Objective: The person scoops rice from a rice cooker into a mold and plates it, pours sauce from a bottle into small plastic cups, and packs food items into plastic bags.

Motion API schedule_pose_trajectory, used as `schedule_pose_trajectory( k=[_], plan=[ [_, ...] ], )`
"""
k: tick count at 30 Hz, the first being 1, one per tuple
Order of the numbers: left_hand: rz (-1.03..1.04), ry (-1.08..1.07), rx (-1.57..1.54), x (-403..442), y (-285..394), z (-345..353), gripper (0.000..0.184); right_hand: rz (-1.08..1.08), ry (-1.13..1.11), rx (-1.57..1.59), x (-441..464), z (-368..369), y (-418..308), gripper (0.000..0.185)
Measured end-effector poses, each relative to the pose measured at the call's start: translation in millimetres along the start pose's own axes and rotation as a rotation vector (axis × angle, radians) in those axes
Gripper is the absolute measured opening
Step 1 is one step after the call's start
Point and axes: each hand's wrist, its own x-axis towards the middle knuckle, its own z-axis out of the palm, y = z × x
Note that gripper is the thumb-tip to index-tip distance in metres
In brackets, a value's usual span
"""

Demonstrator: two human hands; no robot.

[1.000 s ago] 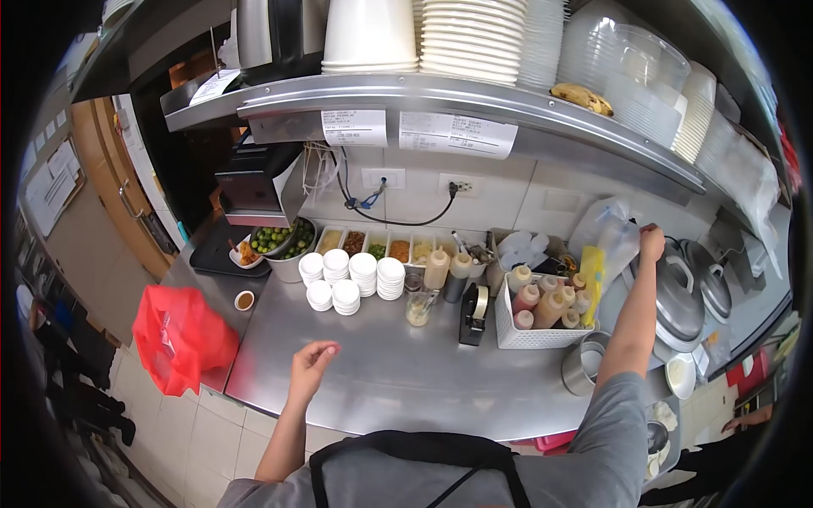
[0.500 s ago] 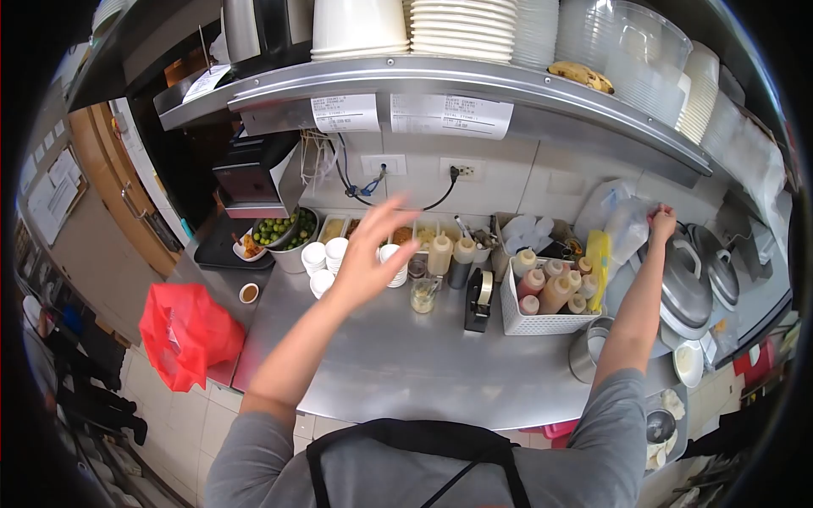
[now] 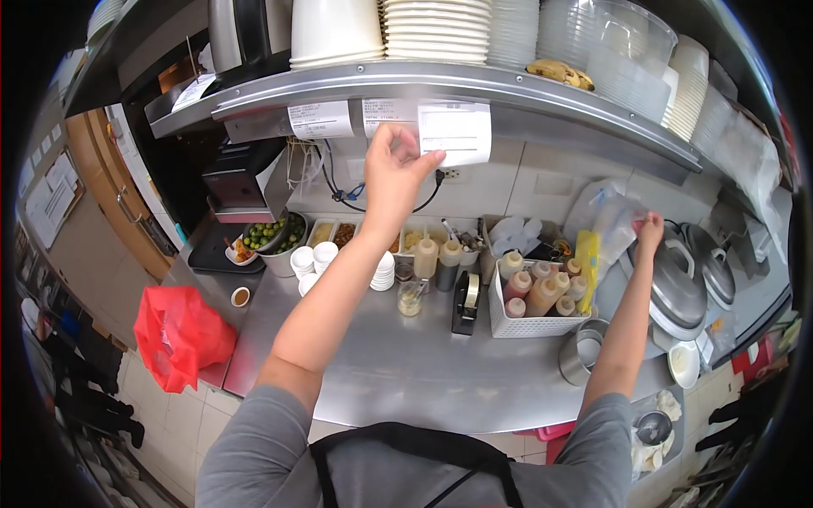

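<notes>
My left hand (image 3: 396, 168) is raised to the shelf edge, its thumb and fingers pinched at the lower left of a printed receipt (image 3: 457, 131). That slip hangs from the shelf and overlaps another receipt (image 3: 383, 112) behind my fingers. A separate receipt (image 3: 318, 118) hangs farther left. At the right, my right hand (image 3: 649, 230) is closed on a clear plastic bag (image 3: 616, 222); the fingertips are small and partly hidden. Below that bag stands a white basket (image 3: 539, 326) of squeeze bottles (image 3: 543, 296).
A tape dispenser (image 3: 466, 303) and a small glass jar (image 3: 411, 298) stand on the steel counter (image 3: 373, 372). A red bag (image 3: 182, 339) sits at the left. Metal lids (image 3: 677, 292) lie at the right. Overhead, the shelf (image 3: 406, 74) carries stacked bowls (image 3: 438, 30).
My left hand has risen from above the counter to the receipts and closed on one, whose paper now tilts outward. My right hand remains at the plastic bag; the view has shifted slightly.
</notes>
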Motion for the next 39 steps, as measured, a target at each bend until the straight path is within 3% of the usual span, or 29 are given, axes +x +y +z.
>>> schedule_pose_trajectory(
  k=[2, 3, 6, 7, 11, 13, 16, 18, 20, 22, 23, 25, 26, 28, 30, 31, 33, 34, 36, 38, 39],
  plan=[
    [-0.013, 0.025, 0.016, -7.5, -2.0, -3.8, 0.027, -0.129, 0.144, 0.125, -6.9, -0.8, -25.7, 0.014],
    [-0.005, -0.026, 0.035, -11.3, -6.1, -9.6, 0.026, -0.228, 0.210, 0.393, -22.8, 3.6, -47.0, 0.014],
    [0.009, -0.063, 0.032, -32.7, -5.3, -24.0, 0.017, -0.505, 0.235, 0.501, -68.0, 16.2, -115.7, 0.012],
    [0.015, -0.114, 0.222, -43.4, -4.2, -32.5, 0.014, -0.589, 0.237, 0.567, -83.0, 19.7, -135.7, 0.012],
    [0.144, -0.239, 0.607, -107.6, 1.6, -67.6, 0.026, -0.753, 0.190, 0.640, -181.1, 46.3, -217.3, 0.015],
    [-0.003, -0.228, 0.691, -155.1, 8.1, -101.8, 0.027, -0.823, 0.103, 0.487, -228.6, 55.9, -223.1, 0.016],
    [-0.245, -0.074, 0.709, -226.6, 38.4, -172.2, 0.026, -0.823, -0.360, 0.157, -345.5, 92.4, -202.9, 0.005],
    [-0.383, 0.095, 0.761, -282.1, 71.7, -229.0, 0.026, -0.730, -0.931, 0.152, -431.7, 131.7, -199.0, 0.005],
    [-0.466, 0.219, 0.810, -337.8, 118.8, -272.9, 0.027, -0.863, -1.166, 0.085, -529.4, 158.7, -209.8, 0.008],
    [-0.500, 0.591, 0.483, -392.2, 177.7, -305.5, 0.028, -0.722, -1.414, 0.370, -630.2, 171.9, -216.3, 0.007],
    [-0.466, 0.665, 0.481, -418.0, 207.7, -318.6, 0.029, -0.703, -1.467, 0.438, -677.9, 170.8, -218.4, 0.007],
    [-0.423, 0.828, 0.535, -461.7, 263.9, -340.0, 0.029, 0.200, -1.788, 0.592, -776.3, 162.3, -226.7, 0.006],
    [-0.381, 0.922, 0.543, -481.9, 288.7, -347.7, 0.029, 0.218, -1.896, 0.654, -819.5, 160.0, -231.7, 0.006],
    [-0.311, 1.040, 0.529, -513.2, 330.8, -362.7, 0.030, 0.231, -1.894, 0.519, -892.6, 165.7, -244.3, 0.008],
    [-0.210, 1.164, 0.586, -553.8, 388.2, -379.2, 0.029, 1.002, -2.304, 0.502, -971.2, 168.4, -288.6, 0.010],
    [-0.226, 1.140, 0.577, -556.5, 393.4, -386.1, 0.028, 1.007, -2.383, 0.512, -992.1, 172.2, -303.7, 0.010],
    [-0.250, 1.116, 0.607, -571.1, 402.7, -404.2, 0.024, 1.354, -2.446, 0.483, -1029.0, 180.4, -326.4, 0.012],
    [-0.231, 1.145, 0.632, -570.5, 406.4, -409.0, 0.024, 1.356, -2.488, 0.492, -1044.0, 186.8, -329.5, 0.012],
    [-0.300, 1.145, 0.602, -570.3, 421.0, -432.1, 0.021, 0.686, -2.505, 0.454, -1085.1, 203.5, -334.6, 0.014],
    [-0.357, 1.186, 0.655, -574.2, 433.5, -466.4, 0.018, 0.673, -2.521, 0.451, -1115.2, 224.4, -340.3, 0.014],
    [-0.365, 1.165, 0.719, -575.9, 436.4, -486.1, 0.018, 0.476, -2.535, 0.447, -1127.5, 235.6, -345.6, 0.014]
  ],
)
